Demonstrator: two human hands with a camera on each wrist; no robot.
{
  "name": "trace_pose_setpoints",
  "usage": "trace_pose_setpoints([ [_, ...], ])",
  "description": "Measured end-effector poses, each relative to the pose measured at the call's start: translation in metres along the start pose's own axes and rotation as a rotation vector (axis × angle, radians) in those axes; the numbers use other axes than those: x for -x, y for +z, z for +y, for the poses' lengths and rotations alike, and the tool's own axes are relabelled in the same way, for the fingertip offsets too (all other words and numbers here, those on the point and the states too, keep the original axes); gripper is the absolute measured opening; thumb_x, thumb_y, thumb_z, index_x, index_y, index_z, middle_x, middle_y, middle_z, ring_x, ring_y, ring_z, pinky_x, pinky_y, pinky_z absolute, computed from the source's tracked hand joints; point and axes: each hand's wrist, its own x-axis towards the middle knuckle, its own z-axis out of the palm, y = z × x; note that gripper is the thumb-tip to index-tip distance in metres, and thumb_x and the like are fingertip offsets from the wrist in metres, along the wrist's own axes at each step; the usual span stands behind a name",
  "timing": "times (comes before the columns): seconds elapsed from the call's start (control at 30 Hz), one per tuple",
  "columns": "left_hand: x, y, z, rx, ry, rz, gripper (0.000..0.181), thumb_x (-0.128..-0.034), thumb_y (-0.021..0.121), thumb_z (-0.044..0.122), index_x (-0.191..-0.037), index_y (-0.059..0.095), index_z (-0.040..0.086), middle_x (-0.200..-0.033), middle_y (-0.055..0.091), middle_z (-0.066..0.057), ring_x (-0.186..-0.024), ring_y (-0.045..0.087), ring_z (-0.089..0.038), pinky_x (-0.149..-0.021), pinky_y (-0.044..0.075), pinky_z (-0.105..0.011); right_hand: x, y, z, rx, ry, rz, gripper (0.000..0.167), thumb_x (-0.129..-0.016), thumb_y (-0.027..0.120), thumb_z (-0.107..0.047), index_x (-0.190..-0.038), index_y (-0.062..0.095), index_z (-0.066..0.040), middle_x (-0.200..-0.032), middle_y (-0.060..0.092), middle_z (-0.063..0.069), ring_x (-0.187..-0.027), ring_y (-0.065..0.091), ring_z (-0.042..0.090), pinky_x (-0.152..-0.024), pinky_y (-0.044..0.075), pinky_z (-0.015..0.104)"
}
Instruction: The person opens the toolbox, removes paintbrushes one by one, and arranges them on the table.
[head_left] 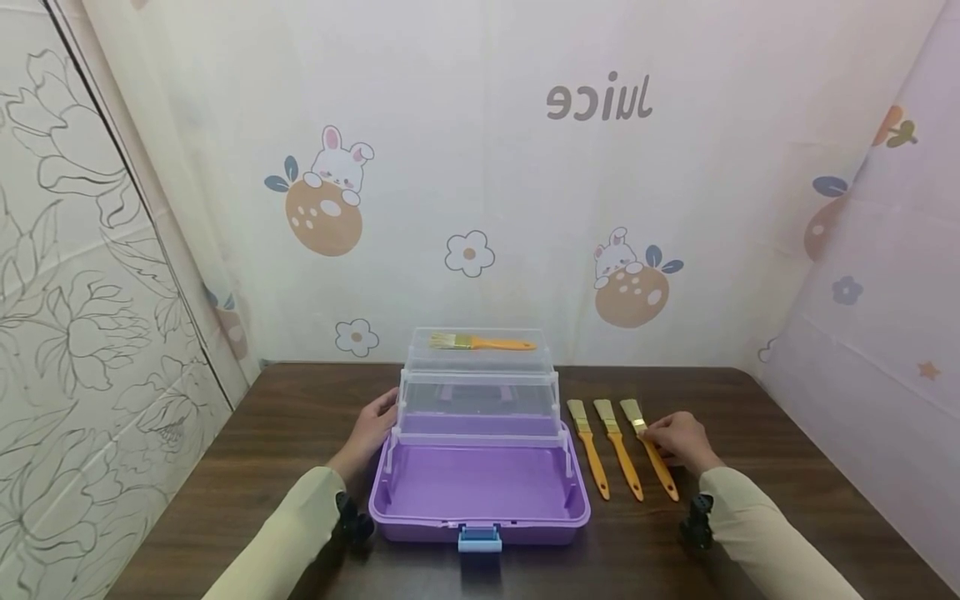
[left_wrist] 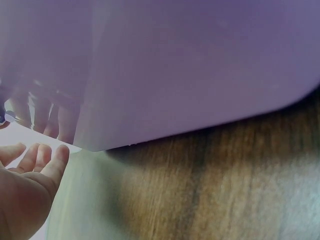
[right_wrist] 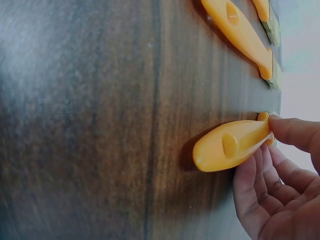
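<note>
My right hand (head_left: 681,439) pinches the rightmost paintbrush (head_left: 658,467) between thumb and fingers, near where its orange handle meets the metal ferrule. In the right wrist view, that brush's handle end (right_wrist: 220,152) lies close above the table. Two matching brushes, a middle one (head_left: 622,458) and a left one (head_left: 590,454), lie in a row beside it. A purple box (head_left: 480,483) stands open with its clear tiers raised; another brush (head_left: 498,343) lies across the top tier. My left hand (head_left: 375,421) is at the box's left side, fingers extended, contact unclear.
The box's pale blue latch (head_left: 480,542) hangs at the front of the dark wooden table (head_left: 300,442). Patterned curtains (head_left: 480,167) enclose the table at the back and sides.
</note>
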Motion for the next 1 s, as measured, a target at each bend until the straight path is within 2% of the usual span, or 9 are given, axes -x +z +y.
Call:
trace_pose_setpoints([
  [0.47,0.0005,0.0008,-0.004,0.018,-0.009,0.007,0.055,-0.1,0.05,0.021,-0.143,0.032,-0.009,-0.142,0.039,-0.03,-0.127,0.041,-0.04,-0.103,0.037,-0.048,0.0052,-0.0008,0.0005,-0.008,-0.014,-0.016,0.027,-0.088,0.065,-0.013,-0.095,0.066,0.013,-0.075,0.063,0.011,-0.065,0.059,0.021,-0.058,0.057,0.038],
  [0.8,-0.0006,0.0,-0.0051,-0.005,0.017,0.021,0.054,-0.1002,0.049,0.02,-0.142,0.033,-0.01,-0.138,0.042,-0.031,-0.124,0.044,-0.041,-0.102,0.038,-0.048,0.0019,-0.0017,0.0003,0.007,0.035,-0.025,0.024,-0.088,0.063,-0.012,-0.092,0.067,0.012,-0.074,0.062,0.011,-0.065,0.059,0.022,-0.058,0.057,0.037],
  [1.0,-0.0006,-0.0014,-0.0026,-0.006,0.001,0.008,0.055,-0.1006,0.049,0.025,-0.143,0.033,-0.007,-0.141,0.04,-0.029,-0.127,0.041,-0.041,-0.104,0.036,-0.05,-0.0023,-0.0057,-0.001,0.01,0.054,-0.044,0.025,-0.087,0.062,-0.012,-0.093,0.067,0.012,-0.076,0.064,0.012,-0.067,0.061,0.023,-0.06,0.057,0.039],
])
